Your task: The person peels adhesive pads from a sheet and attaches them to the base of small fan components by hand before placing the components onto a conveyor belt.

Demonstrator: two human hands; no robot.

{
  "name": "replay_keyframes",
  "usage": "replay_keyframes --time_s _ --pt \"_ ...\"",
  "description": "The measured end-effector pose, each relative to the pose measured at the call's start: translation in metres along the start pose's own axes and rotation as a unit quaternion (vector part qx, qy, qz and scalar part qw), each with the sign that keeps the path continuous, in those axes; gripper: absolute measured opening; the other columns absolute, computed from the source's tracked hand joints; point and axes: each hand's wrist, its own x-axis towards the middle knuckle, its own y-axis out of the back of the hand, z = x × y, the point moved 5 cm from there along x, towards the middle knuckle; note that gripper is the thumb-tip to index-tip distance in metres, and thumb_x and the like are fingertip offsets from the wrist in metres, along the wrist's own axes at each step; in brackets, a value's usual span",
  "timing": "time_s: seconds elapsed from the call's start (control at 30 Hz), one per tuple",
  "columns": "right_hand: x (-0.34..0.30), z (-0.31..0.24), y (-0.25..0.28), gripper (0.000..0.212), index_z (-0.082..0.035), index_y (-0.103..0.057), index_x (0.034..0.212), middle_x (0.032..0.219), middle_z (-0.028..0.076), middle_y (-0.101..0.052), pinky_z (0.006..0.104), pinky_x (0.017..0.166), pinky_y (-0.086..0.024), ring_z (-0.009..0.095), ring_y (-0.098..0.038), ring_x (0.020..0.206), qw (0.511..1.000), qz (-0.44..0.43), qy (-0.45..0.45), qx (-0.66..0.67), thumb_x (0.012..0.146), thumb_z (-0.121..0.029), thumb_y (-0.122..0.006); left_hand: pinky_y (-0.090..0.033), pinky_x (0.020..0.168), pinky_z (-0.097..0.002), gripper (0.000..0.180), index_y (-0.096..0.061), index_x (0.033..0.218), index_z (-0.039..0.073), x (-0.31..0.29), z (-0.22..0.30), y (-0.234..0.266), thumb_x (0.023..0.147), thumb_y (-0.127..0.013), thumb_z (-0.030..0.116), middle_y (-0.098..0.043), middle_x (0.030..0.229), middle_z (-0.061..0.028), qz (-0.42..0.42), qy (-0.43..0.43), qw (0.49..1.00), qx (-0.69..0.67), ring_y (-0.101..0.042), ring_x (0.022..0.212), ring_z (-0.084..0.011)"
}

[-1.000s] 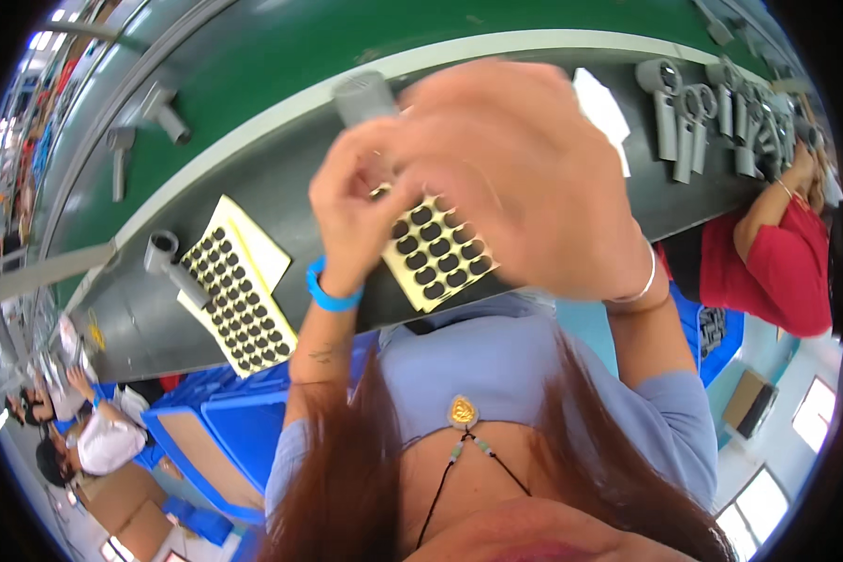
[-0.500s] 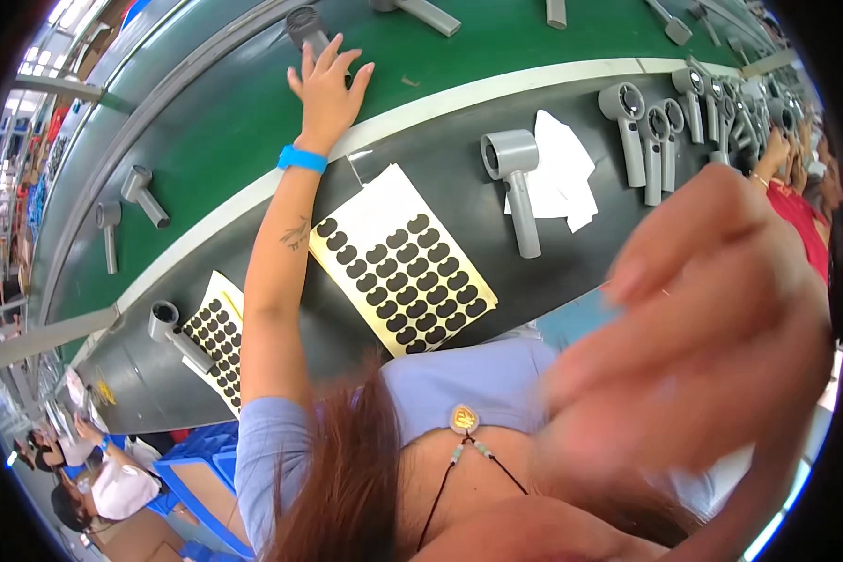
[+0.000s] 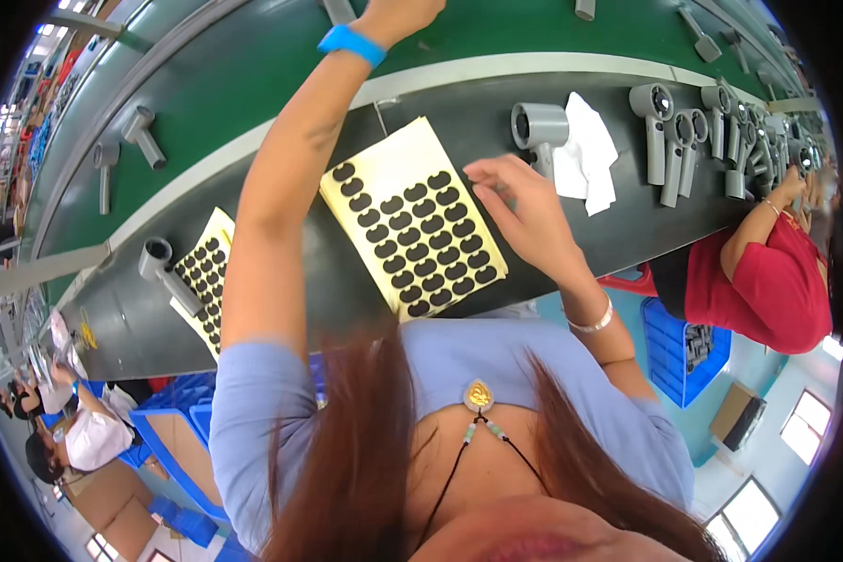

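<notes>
My left hand [image 3: 401, 17] reaches far forward over the green belt, and its fingers run out of the picture's top edge. A grey handheld fan [image 3: 339, 10] lies just left of it, partly cut off. My right hand [image 3: 526, 214] hovers at the right side of a yellowish sheet of black stickers [image 3: 391, 150], thumb and fingers apart, nothing visible between them. Behind that hand another grey fan [image 3: 540, 125] lies on the dark bench, its handle mostly hidden. White paper [image 3: 587, 155] lies beside this fan.
Several grey fans [image 3: 660, 140] stand along the bench to the right, near a co-worker in red [image 3: 768, 281]. A second sticker sheet [image 3: 201, 272] lies left, with a fan [image 3: 171, 276] on it. More fans [image 3: 143, 137] rest on the green belt [image 3: 206, 103]. A blue crate [image 3: 684, 379] stands right.
My left hand has moved forward and right, away from the fan it was over. My right hand has come down from close before the camera to beside the sticker sheet. The view has shifted slightly.
</notes>
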Motion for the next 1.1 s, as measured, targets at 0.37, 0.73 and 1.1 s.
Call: replay_keyframes --time_s 0.37,0.73,1.1 --pt "0.016 0.035 -0.051 0.012 0.000 -0.058 0.093 0.087 0.011 -0.056 0.0336 0.066 -0.049 0.025 -0.062 0.073 0.990 0.045 0.033 -0.133 0.082 0.002 -0.064 -0.042 0.054 -0.0228 0.046 -0.066 0.106 0.008 -0.172 0.131 0.099 0.062 -0.080 0.001 -0.065 0.099 -0.0044 0.191 0.260 0.931 -0.170 -0.051 0.064 -0.0105" --pt "0.018 0.051 -0.036 0.005 -0.002 -0.051 0.096 0.090 0.004 -0.058 0.0268 0.062 -0.049 0.010 -0.059 0.078 0.999 0.001 -0.041 -0.006 0.092 0.000 -0.054 -0.055 0.072 -0.0248 0.044 -0.055 0.118 0.000 -0.200 0.161 0.079 0.079 -0.075 0.002 -0.059 0.120 -0.0126 0.209 0.319 0.851 -0.360 -0.064 0.085 -0.0136" --pt "-0.009 -0.078 -0.012 0.031 -0.002 -0.047 0.111 0.087 0.004 -0.057 0.0258 0.083 -0.047 0.015 -0.060 0.095 0.973 0.007 0.033 0.230 0.085 0.009 -0.060 -0.058 0.072 -0.0262 0.038 -0.057 0.117 -0.003 -0.206 0.178 0.075 0.081 -0.067 -0.008 -0.056 0.126 -0.0190 0.212 0.345 0.810 -0.423 -0.066 0.083 -0.0154"
